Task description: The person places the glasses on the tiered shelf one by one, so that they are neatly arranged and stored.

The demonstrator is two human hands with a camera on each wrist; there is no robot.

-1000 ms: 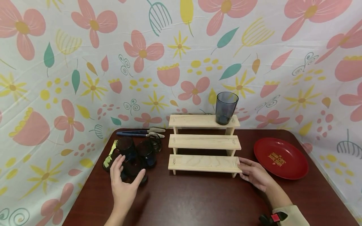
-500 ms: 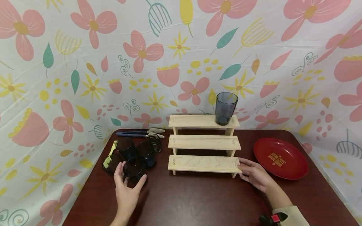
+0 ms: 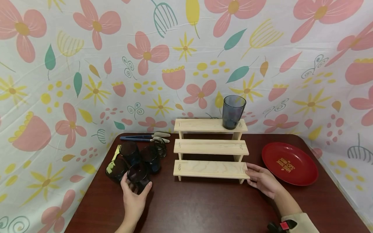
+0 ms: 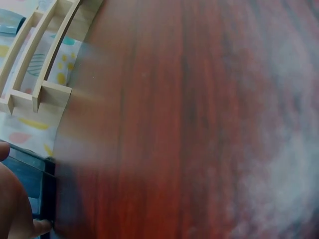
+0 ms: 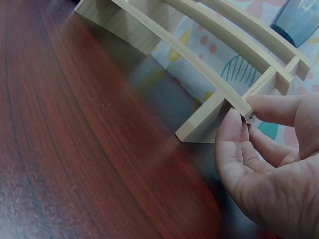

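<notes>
My left hand (image 3: 133, 200) has its fingers and thumb round the nearest dark drinking glass (image 3: 141, 178), which stands upright at the front of a cluster of dark glasses. In the left wrist view, only part of this hand (image 4: 16, 203) and of the blue-tinted glass (image 4: 25, 174) shows at the lower left edge. At the right end of the three-tier wooden rack (image 3: 210, 167), my right hand (image 3: 264, 182) pinches the lowest shelf. The right wrist view shows its thumb and fingers on both sides of the shelf's end. One blue-grey glass (image 3: 233, 113) stands on the top tier, at the right.
Behind and left of the held glass stand more dark glasses (image 3: 129, 152), one holding a yellow-green fork (image 3: 117, 152). Blue-handled tongs (image 3: 137, 138) and a dark coiled item (image 3: 160, 147) lie behind them. A red plate (image 3: 303, 165) rests at the right. Floral cloth (image 3: 186, 48) hangs behind the table.
My left hand has moved forward and slightly right, from hovering open near the glasses to gripping the front one. The right hand stays on the rack.
</notes>
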